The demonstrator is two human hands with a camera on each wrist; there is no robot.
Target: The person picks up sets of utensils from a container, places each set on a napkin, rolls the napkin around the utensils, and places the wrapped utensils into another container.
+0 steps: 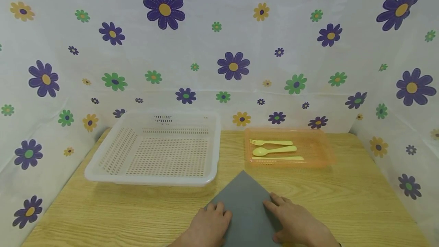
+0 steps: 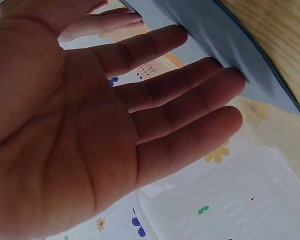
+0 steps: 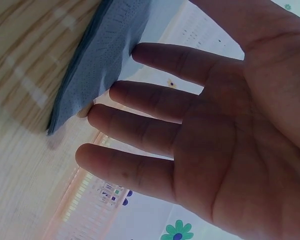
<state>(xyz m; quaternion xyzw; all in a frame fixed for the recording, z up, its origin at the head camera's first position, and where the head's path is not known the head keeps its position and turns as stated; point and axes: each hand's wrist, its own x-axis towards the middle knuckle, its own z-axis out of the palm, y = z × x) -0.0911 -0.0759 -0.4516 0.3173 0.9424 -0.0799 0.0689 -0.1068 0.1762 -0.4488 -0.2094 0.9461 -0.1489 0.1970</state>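
Note:
A grey paper napkin [image 1: 246, 205] lies on the table with one corner pointing away from me, and its embossed, layered edge shows in the right wrist view. My left hand [image 1: 208, 225] rests on its left side. In the left wrist view, the fingertips touch the napkin [image 2: 215, 45] while the fingers stay fairly straight. On the other side, my right hand [image 1: 295, 219] touches the right edge. Its extended fingers [image 3: 140, 90] meet the napkin in the right wrist view. The head view cuts off the napkin's near part.
A white perforated basket [image 1: 151, 180] stands at the back left of the wooden table [image 1: 144, 209]. At the back right, an orange basket [image 1: 317, 146] holds a yellow fork [image 1: 274, 143], spoon [image 1: 261, 151] and knife [image 1: 281, 158]. Flower-printed cloth [image 1: 192, 45] surrounds the table.

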